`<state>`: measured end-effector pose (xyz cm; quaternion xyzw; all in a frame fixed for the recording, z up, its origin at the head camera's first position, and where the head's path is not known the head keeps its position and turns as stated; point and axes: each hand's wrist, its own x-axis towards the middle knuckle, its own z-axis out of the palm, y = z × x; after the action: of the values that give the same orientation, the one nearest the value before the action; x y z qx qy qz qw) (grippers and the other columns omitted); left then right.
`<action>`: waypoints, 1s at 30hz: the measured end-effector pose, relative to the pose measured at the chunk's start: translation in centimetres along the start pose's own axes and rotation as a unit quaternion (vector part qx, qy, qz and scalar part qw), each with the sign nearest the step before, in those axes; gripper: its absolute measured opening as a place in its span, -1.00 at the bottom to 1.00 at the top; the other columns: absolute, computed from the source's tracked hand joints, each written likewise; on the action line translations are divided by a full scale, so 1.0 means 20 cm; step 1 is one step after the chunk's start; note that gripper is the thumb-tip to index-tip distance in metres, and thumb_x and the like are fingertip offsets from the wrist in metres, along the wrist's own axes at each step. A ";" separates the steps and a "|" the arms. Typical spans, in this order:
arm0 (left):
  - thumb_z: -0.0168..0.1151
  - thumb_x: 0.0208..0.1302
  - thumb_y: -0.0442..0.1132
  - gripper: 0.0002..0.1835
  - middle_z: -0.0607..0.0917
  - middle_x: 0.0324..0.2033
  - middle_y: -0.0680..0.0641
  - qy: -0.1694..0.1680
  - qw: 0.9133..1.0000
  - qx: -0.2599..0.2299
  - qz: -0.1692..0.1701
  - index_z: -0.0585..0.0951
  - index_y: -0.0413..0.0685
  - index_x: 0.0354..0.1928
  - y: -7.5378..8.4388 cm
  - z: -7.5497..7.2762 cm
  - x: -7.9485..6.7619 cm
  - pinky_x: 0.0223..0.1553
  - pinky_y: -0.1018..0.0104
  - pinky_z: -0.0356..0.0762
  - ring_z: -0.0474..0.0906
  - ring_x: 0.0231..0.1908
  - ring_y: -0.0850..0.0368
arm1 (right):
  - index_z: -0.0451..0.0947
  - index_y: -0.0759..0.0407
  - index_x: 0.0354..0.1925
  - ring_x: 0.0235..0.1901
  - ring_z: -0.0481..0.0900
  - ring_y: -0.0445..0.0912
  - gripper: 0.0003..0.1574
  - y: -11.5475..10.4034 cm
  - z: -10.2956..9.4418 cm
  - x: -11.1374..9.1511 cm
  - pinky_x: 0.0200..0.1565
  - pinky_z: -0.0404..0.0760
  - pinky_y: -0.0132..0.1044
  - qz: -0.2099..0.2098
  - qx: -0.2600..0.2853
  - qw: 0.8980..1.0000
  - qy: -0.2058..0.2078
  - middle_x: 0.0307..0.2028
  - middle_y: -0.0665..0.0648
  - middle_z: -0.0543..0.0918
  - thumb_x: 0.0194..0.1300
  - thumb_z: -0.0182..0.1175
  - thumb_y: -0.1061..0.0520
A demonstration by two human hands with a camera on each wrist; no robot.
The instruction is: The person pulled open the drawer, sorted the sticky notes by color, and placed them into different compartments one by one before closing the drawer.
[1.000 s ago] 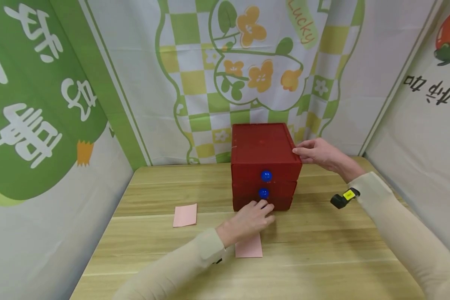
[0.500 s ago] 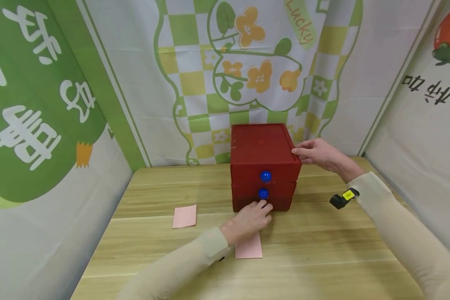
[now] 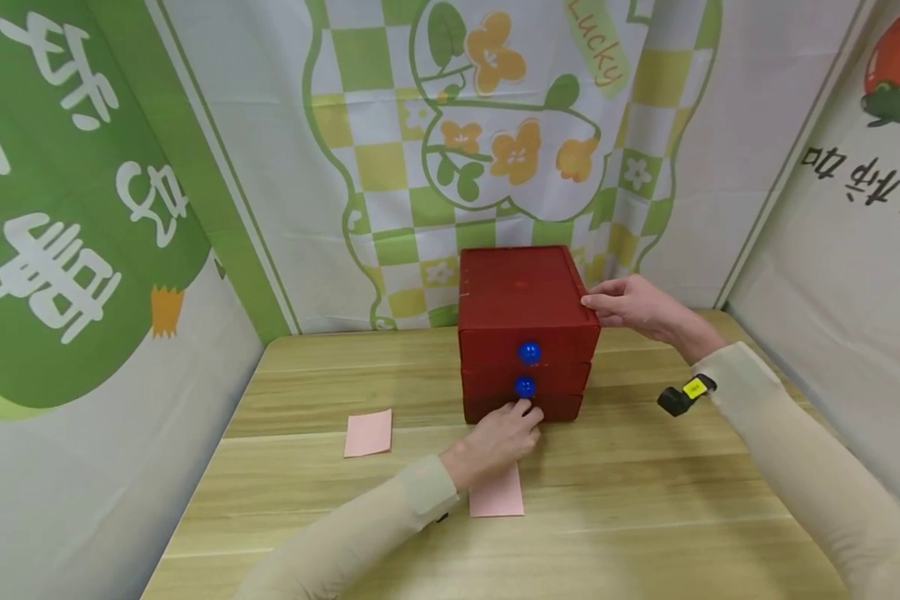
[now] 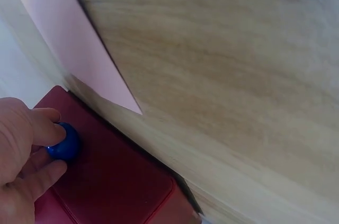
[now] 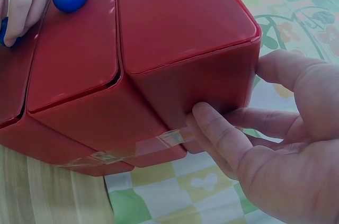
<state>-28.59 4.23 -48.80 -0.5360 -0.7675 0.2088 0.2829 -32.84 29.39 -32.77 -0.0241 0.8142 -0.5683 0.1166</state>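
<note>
A red three-drawer box (image 3: 521,287) stands at the back of the wooden table, its drawers closed. Blue round knobs mark the top drawer (image 3: 529,352) and the middle drawer (image 3: 525,386). My left hand (image 3: 498,437) pinches the lowest blue knob (image 4: 65,142) between thumb and fingers; in the head view this hand hides that knob. At the box's upper right, my right hand (image 3: 637,307) rests its fairly straight fingers against the side. One digit touches the top edge, as the right wrist view (image 5: 296,128) shows from close by.
One pink paper square (image 3: 369,433) lies left of the box. Another pink paper (image 3: 498,493) lies under my left forearm's front, partly covered by the hand. Patterned cloth walls (image 3: 390,167) enclose the table (image 3: 607,533) at the back and sides. Clear tape (image 5: 137,150) runs along the box's side.
Over the last half second both hands keep their places on the box. Earlier, the left hand shifted very slightly at the lowest drawer. The head view has drifted a little.
</note>
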 end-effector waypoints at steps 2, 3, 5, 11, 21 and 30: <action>0.12 0.20 -0.24 -0.86 0.46 -0.26 0.04 -0.005 1.000 -0.002 0.000 0.64 0.15 -0.29 0.00 0.00 0.00 -0.34 0.49 0.47 0.32 -0.27 0.11 | 0.30 0.37 0.12 -0.15 0.57 -0.07 -0.30 0.00 0.00 0.00 -0.06 0.54 -0.23 -0.002 -0.003 1.000 -0.001 -0.03 0.27 0.50 0.16 0.16 -0.05; 0.12 0.20 -0.25 -0.86 0.46 -0.26 0.04 -0.006 1.000 -0.005 -0.001 0.64 0.14 -0.29 0.00 -0.01 0.00 -0.33 0.49 0.47 0.32 -0.27 0.11 | 0.30 0.37 0.13 -0.15 0.56 -0.08 -0.30 0.00 0.00 0.00 -0.06 0.54 -0.23 -0.002 -0.005 1.000 -0.001 -0.03 0.28 0.49 0.16 0.16 -0.05; 0.12 0.20 -0.26 -0.85 0.46 -0.25 0.04 -0.005 1.000 -0.010 -0.002 0.65 0.13 -0.28 0.01 -0.01 -0.01 -0.32 0.49 0.48 0.32 -0.26 0.11 | 0.28 0.38 0.14 -0.14 0.56 -0.08 -0.27 0.00 0.00 0.00 -0.06 0.54 -0.24 -0.006 -0.012 1.000 -0.004 0.00 0.29 0.46 0.17 0.15 -0.07; 0.15 0.18 -0.22 -0.86 0.46 -0.23 0.05 0.000 1.000 -0.014 0.005 0.65 0.15 -0.26 0.03 -0.04 -0.02 -0.32 0.48 0.49 0.33 -0.26 0.11 | 0.25 0.37 0.16 -0.12 0.52 -0.09 -0.25 0.01 -0.01 0.00 -0.04 0.53 -0.25 -0.005 -0.018 1.000 -0.004 0.06 0.30 0.38 0.17 0.14 -0.07; 0.10 0.22 -0.21 -0.86 0.44 -0.29 0.02 -0.003 1.000 0.002 -0.006 0.64 0.12 -0.26 0.09 -0.07 -0.04 -0.41 0.51 0.45 0.30 -0.32 0.12 | 0.28 0.33 0.16 -0.10 0.53 -0.06 -0.26 0.01 -0.01 0.02 -0.03 0.52 -0.22 -0.006 -0.013 1.000 -0.003 0.05 0.28 0.41 0.14 0.17 -0.08; 0.12 0.21 -0.20 -0.86 0.46 -0.26 0.00 -0.014 1.000 0.000 -0.002 0.64 0.11 -0.25 0.12 -0.12 -0.06 -0.31 0.48 0.47 0.31 -0.29 0.10 | 0.28 0.34 0.15 -0.11 0.54 -0.05 -0.27 0.02 -0.01 0.02 -0.05 0.53 -0.23 0.000 -0.006 1.000 -0.004 0.03 0.29 0.45 0.14 0.17 -0.06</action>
<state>-24.91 3.97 -48.79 -0.5313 -0.7728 0.2153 0.2724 -33.28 29.67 -33.08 -0.0274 0.8168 -0.5637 0.1195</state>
